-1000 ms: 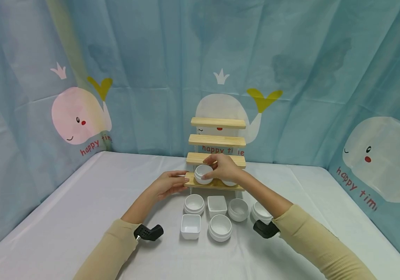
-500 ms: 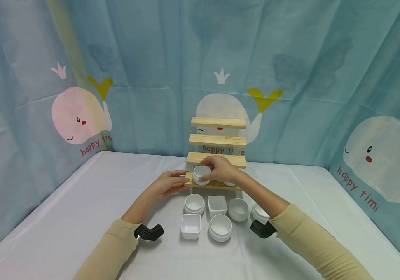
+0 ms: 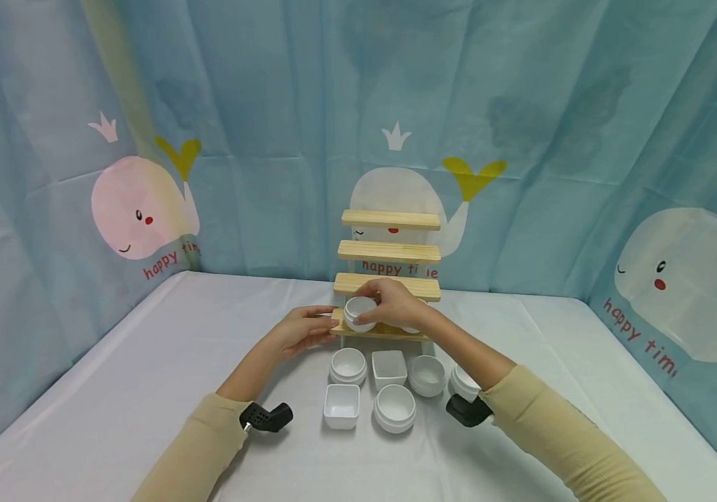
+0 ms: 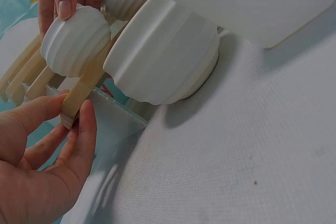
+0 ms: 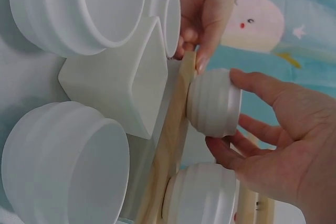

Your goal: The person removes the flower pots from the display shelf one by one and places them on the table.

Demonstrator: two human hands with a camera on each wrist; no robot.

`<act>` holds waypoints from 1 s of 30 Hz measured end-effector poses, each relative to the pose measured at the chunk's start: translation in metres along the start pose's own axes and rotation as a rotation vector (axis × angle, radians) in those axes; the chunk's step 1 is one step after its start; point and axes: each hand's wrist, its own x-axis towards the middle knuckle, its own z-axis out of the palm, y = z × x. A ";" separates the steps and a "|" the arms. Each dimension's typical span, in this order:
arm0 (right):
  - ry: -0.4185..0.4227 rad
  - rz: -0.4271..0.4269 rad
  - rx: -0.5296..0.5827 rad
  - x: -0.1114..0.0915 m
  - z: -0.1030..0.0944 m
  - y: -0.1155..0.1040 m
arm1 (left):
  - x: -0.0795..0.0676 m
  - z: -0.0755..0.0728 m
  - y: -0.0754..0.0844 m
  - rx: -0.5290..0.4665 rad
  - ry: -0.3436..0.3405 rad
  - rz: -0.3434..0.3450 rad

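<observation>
My right hand [image 3: 396, 303] grips a round white ribbed cup [image 3: 359, 314] by its rim, thumb on one side and fingers on the other. The cup sits on the lowest wooden shelf [image 3: 389, 332] of a stepped rack, near its left end. With thumb and fingers, my left hand [image 4: 47, 156] pinches the left end of that same shelf board [image 4: 84, 93]. A second round cup [image 5: 202, 195] stands on this shelf to the right, partly hidden by my right hand in the head view.
In front of the rack, several white cups stand on the white cloth, among them a square cup [image 3: 342, 406] and a round cup [image 3: 395, 409]. Three higher shelves rise behind, the top one [image 3: 391, 220] against a blue curtain [image 3: 270, 139].
My right hand has slid the round cup slightly left along the lowest shelf, towards its left end. The left hand has stayed in place on the board.
</observation>
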 end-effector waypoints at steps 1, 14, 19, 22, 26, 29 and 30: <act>0.002 -0.001 0.000 0.000 0.000 0.000 | 0.000 0.000 0.000 0.001 0.002 -0.001; 0.035 -0.013 0.051 -0.005 0.000 0.004 | 0.000 0.000 -0.003 0.004 -0.001 0.000; 0.046 -0.041 0.073 -0.007 -0.002 0.006 | 0.000 0.000 -0.003 0.004 -0.003 0.002; 0.052 -0.050 0.080 -0.007 -0.004 0.008 | 0.000 0.000 -0.002 0.008 -0.001 0.002; 0.064 -0.070 0.087 -0.008 -0.007 0.008 | 0.000 0.000 -0.001 0.008 0.003 0.004; 0.074 -0.086 0.092 -0.010 -0.010 0.007 | 0.001 0.000 -0.001 0.008 0.005 0.001; 0.076 -0.090 0.096 -0.011 -0.010 0.006 | 0.001 0.000 -0.001 0.008 0.004 0.002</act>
